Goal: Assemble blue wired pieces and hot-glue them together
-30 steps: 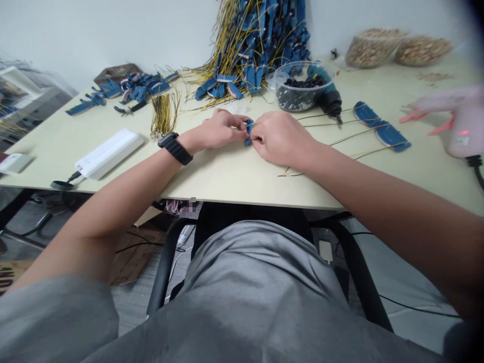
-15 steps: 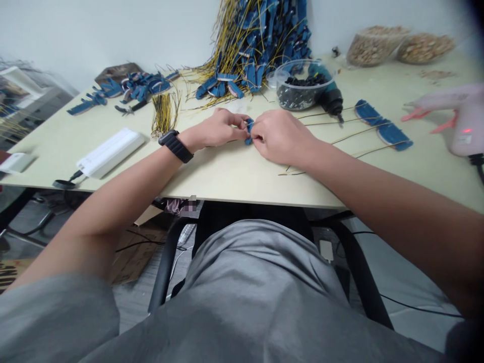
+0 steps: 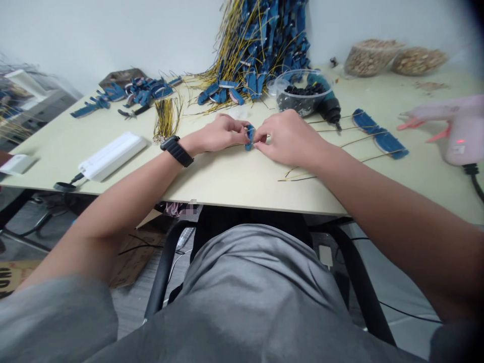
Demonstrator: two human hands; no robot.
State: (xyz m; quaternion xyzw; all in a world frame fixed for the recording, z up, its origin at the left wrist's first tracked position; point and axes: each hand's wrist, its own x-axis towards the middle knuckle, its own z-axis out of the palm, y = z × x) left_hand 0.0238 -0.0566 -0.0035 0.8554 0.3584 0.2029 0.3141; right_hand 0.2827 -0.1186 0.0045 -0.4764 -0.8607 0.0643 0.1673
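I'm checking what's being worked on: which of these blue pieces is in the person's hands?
The small blue piece held between the left hand and right hand. The others lie apart from the hands: a big heap by the wall, and strips on the table.

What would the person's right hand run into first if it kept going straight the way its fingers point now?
The small blue piece comes first: the right hand already seems to be touching it. Just beyond it is the left hand, though depth is hard to judge from this view.
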